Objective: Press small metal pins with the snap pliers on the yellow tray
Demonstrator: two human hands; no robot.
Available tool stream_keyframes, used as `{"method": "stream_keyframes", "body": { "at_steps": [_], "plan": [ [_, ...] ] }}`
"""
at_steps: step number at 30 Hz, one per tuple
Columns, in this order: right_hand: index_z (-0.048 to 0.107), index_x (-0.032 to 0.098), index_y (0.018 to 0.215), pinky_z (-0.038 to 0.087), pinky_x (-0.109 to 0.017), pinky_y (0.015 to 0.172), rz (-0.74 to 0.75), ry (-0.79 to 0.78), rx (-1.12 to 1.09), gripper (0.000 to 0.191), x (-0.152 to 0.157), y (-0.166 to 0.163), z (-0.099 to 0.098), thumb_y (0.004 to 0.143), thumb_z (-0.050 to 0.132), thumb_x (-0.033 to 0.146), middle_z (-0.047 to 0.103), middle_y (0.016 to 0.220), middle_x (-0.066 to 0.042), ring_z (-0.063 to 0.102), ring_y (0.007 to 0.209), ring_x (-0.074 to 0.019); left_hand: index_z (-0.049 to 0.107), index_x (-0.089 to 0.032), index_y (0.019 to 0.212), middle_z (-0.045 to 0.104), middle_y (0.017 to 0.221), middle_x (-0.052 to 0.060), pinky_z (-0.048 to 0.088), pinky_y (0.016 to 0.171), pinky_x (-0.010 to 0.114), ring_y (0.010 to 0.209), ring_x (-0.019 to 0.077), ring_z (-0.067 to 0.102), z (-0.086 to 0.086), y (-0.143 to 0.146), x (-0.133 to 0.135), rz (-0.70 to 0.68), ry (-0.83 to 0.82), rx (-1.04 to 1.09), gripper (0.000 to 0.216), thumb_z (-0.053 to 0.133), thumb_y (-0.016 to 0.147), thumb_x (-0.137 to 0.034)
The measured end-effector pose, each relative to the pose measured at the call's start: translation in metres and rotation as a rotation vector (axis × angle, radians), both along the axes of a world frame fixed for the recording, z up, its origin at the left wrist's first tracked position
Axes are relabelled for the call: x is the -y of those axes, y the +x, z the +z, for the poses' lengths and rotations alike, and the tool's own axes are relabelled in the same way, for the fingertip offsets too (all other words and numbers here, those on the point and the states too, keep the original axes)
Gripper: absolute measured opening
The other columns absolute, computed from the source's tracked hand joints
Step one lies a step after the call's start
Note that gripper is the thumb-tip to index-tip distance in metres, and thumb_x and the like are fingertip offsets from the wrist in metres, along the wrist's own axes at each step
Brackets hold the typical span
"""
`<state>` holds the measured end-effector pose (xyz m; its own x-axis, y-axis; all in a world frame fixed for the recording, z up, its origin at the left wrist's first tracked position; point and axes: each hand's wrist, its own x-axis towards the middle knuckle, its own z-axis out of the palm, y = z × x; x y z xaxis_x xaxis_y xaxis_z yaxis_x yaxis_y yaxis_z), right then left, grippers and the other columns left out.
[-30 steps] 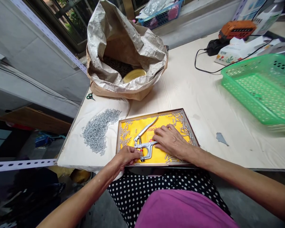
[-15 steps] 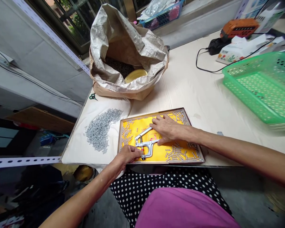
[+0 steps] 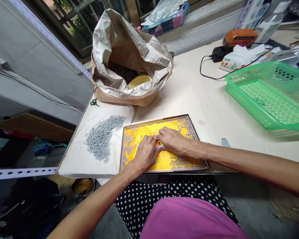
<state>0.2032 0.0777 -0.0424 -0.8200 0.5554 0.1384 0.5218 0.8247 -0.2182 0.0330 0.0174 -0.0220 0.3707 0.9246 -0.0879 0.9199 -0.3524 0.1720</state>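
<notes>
Your left hand (image 3: 146, 152) has moved up the pliers (image 3: 159, 146) to your right hand (image 3: 173, 141) (I can't tell either's grip), so both work together.

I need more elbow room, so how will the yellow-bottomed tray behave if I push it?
The tray would probably slide rather than tip, since it's wide and shallow. The loose silvery pins inside would likely shift or roll, being small and narrow, though the low sides should keep most in.
</notes>
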Motion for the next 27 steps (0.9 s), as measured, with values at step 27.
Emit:
{"method": "stream_keyframes", "body": {
  "at_steps": [27],
  "plan": [
    [0.058, 0.019, 0.087, 0.027, -0.034, 0.073, 0.018, 0.034, -0.133, 0.013, 0.023, 0.005, -0.026, 0.097, 0.050, 0.017, 0.062, 0.087, -0.005, 0.049, 0.083, -0.0206, 0.068, -0.017, 0.060, 0.063, 0.061, 0.001, 0.032, 0.058, 0.024, 0.062, 0.0150, 0.056, 0.015, -0.027, 0.029, 0.747, -0.379, 0.150, 0.026, 0.068, 0.076, -0.038]
  ]
}}
